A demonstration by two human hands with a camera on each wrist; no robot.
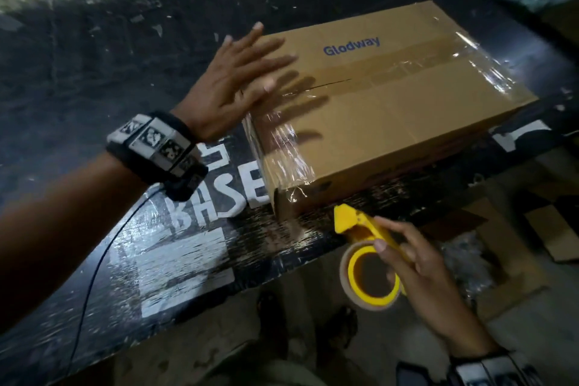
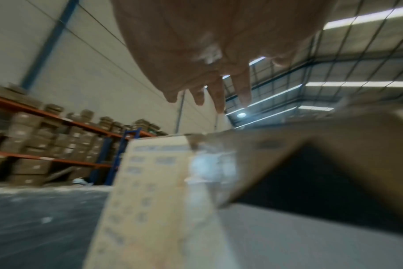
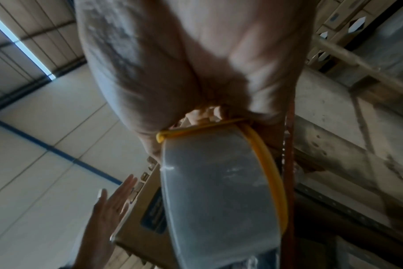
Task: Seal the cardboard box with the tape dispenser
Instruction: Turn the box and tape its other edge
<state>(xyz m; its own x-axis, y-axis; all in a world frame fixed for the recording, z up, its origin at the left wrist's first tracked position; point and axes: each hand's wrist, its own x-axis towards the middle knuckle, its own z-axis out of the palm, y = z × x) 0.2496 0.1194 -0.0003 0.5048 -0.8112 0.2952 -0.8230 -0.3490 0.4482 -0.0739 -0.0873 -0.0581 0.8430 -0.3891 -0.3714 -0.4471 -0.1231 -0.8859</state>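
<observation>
A closed brown cardboard box [image 1: 407, 110] marked "Glodway" lies on a black table [image 1: 78, 72], with clear tape along its top seam and down its near end. My left hand [image 1: 238, 81] is flat with spread fingers at the box's left top edge. In the left wrist view the left hand [image 2: 207, 72] hovers just over the blurred box [image 2: 173, 191]. My right hand [image 1: 416, 263] grips the yellow tape dispenser [image 1: 369, 254] below the table's front edge, off the box. The right wrist view shows the tape roll [image 3: 219, 191] close up beneath my right hand [image 3: 191, 63].
White "BASE" lettering [image 1: 216, 197] marks the table beside the box. A black cable [image 1: 103, 254] runs from my left wrist. Cardboard scraps [image 1: 560, 229] lie on the floor at the right. Shelves of stacked boxes [image 2: 46, 145] stand behind.
</observation>
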